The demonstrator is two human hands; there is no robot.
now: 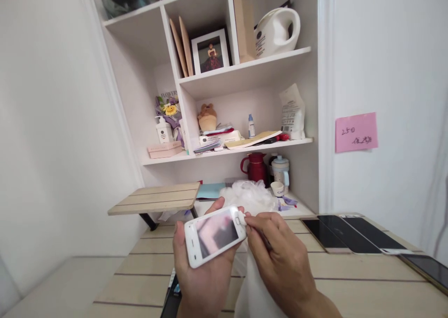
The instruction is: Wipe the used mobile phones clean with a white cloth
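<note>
My left hand (205,285) is palm up, its fingers and thumb closed around the edges of a small white smartphone (217,235). The phone lies tilted with its screen towards me, and the screen reflects a blurred pinkish shape. My right hand (282,255) pinches a small white tissue-like piece (242,216) against the phone's right end, close to the home button. Its exact material is unclear. Below my right hand hangs a white sheet-like thing (257,292), partly hidden by the hand; whether it joins the pinched piece I cannot tell.
Several dark-screened phones (360,234) lie at the right of the slatted table (350,285). A small raised wooden stand (157,199) is at the left. Crumpled clear plastic (248,194), a red jug (255,167) and a cup (277,188) sit behind, under the white shelves (245,77).
</note>
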